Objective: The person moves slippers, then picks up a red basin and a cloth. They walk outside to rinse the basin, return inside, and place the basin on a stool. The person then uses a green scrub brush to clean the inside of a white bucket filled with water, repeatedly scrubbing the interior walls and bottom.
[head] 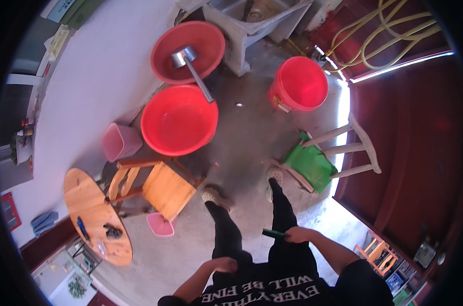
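Note:
My right hand (297,234) is closed around a dark green brush-like object (273,233), whose far end points left over my thigh. My left hand (224,264) rests against my other thigh with its fingers curled; whether anything is in it cannot be seen. Ahead on the floor stand a bright red plastic basin (180,120) and a darker red basin (210,38) behind it. A metal dipper (183,57) lies in the darker one, its long handle reaching over the rim. To the right is a red plastic bucket (300,84).
A wooden chair (169,187) and an oval wooden table (90,199) stand at left, near pink bins (120,142). At right is a chair with a green seat cover (312,163), beside a dark red metal door (403,134). A sink (250,28) and coiled yellow hose (365,42) are farther ahead.

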`<action>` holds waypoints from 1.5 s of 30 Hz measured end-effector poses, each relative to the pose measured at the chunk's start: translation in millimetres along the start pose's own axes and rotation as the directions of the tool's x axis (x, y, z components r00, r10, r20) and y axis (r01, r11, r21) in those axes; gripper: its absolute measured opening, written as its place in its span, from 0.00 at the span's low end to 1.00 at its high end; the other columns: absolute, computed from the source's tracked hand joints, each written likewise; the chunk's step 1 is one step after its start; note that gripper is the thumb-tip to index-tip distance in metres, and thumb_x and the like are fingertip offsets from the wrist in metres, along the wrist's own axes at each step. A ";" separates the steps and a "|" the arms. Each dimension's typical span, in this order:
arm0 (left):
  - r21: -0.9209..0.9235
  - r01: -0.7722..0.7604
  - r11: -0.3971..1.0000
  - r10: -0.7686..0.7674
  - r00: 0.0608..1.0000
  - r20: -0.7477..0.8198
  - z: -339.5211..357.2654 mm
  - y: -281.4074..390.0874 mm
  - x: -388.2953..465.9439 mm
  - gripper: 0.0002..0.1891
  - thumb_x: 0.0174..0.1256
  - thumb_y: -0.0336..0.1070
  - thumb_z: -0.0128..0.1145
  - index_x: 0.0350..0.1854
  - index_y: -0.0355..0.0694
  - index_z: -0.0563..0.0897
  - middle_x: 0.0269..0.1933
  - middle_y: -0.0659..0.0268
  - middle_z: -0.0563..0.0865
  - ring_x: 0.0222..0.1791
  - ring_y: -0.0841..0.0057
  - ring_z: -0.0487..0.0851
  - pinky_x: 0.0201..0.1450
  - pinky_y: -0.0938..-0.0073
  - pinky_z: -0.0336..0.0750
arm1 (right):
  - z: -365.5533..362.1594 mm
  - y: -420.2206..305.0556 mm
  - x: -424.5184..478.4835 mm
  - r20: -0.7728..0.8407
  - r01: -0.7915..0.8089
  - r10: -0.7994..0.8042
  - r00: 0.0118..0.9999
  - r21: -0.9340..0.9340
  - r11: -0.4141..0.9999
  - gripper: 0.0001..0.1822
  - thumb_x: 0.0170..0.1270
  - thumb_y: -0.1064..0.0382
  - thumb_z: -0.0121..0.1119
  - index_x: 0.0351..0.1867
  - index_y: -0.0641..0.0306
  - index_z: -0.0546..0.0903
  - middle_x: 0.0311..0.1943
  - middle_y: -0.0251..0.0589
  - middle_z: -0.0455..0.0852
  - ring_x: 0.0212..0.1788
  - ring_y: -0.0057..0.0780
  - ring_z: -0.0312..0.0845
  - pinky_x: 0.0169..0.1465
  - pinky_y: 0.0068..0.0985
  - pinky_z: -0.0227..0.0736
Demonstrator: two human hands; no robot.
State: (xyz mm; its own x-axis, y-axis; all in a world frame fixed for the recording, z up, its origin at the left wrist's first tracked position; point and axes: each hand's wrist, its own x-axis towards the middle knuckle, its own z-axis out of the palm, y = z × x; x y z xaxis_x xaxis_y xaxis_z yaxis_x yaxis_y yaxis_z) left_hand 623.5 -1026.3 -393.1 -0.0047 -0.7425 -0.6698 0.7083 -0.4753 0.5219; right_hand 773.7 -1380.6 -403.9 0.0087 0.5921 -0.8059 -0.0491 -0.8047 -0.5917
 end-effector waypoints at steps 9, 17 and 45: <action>0.130 -0.124 0.984 0.098 0.977 0.190 10.1 125.3 59.0 0.05 0.46 0.28 0.54 0.28 0.38 0.78 0.23 0.70 0.77 0.22 0.82 0.72 0.24 0.75 0.66 | -50.8 29.0 -98.2 0.220 -0.200 0.120 0.968 0.394 0.897 0.14 0.57 0.53 0.59 0.34 0.61 0.80 0.20 0.30 0.75 0.23 0.19 0.69 0.28 0.21 0.64; 0.119 -0.129 0.984 0.120 0.989 0.082 26.2 74.5 76.7 0.07 0.46 0.29 0.56 0.30 0.38 0.79 0.25 0.65 0.80 0.25 0.75 0.76 0.26 0.70 0.69 | -60.6 -19.5 -68.4 0.171 -0.138 0.086 0.982 0.323 0.936 0.14 0.58 0.55 0.58 0.36 0.64 0.80 0.22 0.31 0.76 0.24 0.20 0.71 0.30 0.23 0.67; -0.666 -0.675 0.318 0.696 0.643 -0.320 21.8 238.0 177.2 0.16 0.49 0.27 0.58 0.43 0.35 0.79 0.32 0.66 0.83 0.30 0.80 0.79 0.31 0.76 0.73 | -304.6 -115.6 8.5 0.724 -0.167 0.589 0.359 -0.571 0.804 0.08 0.55 0.62 0.52 0.27 0.66 0.75 0.19 0.31 0.73 0.26 0.19 0.70 0.31 0.26 0.67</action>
State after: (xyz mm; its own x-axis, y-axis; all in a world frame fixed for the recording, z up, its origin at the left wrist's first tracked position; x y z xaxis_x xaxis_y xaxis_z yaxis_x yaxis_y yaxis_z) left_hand 775.8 -1281.3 -376.0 0.7155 -0.6572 -0.2368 0.6984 0.6644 0.2661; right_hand 1083.6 -1296.2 -349.1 -0.7491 -0.2291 -0.6215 0.5294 -0.7711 -0.3538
